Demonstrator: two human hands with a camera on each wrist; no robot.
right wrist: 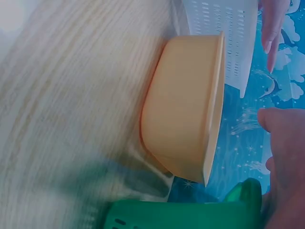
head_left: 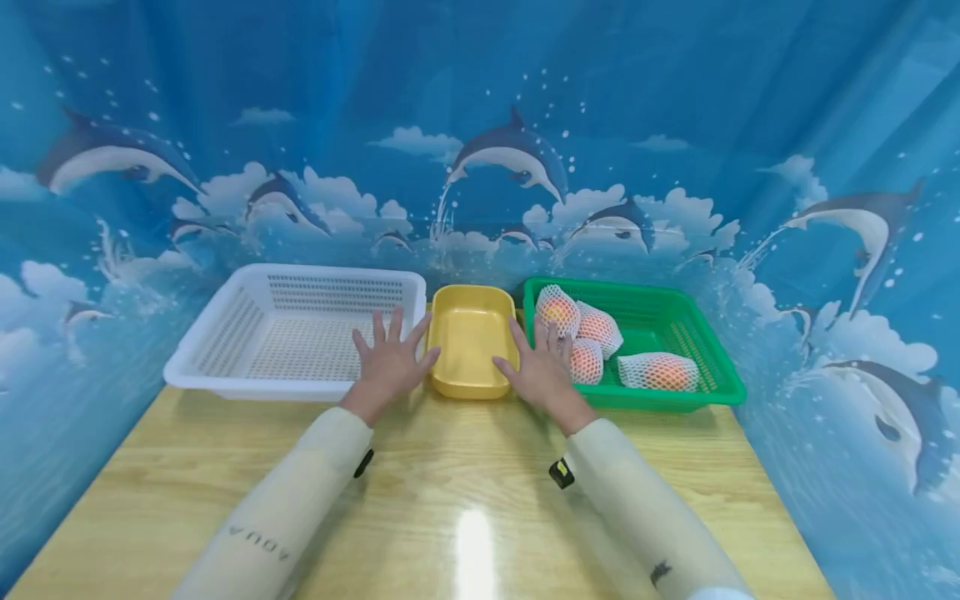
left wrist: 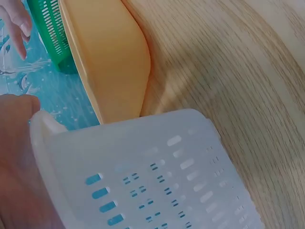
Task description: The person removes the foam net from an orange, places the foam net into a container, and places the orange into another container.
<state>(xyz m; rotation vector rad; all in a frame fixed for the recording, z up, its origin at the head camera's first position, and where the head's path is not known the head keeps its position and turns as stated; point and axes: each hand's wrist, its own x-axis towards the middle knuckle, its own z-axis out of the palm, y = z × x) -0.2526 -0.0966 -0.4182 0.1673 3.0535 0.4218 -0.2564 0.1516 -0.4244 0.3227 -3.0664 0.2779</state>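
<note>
A yellow plastic basin (head_left: 471, 342) stands between a white perforated basket (head_left: 300, 386) on the left and a green basket (head_left: 697, 333) on the right. My left hand (head_left: 390, 362), fingers spread, is over the white basket's right front corner, thumb beside the basin's left rim. My right hand (head_left: 542, 371) spreads over the green basket's left front edge, its thumb near the basin's right rim. Several round red-orange fruits in white foam nets, such as one fruit (head_left: 667, 372), lie in the green basket; the right fingers overlap the left ones. Both hands hold nothing.
The containers stand in a row along the far side of a wooden table (head_left: 450, 467). Behind and at both sides hangs a blue curtain (head_left: 337, 100) printed with dolphins. The basin's side (right wrist: 181, 95) stands close to both baskets.
</note>
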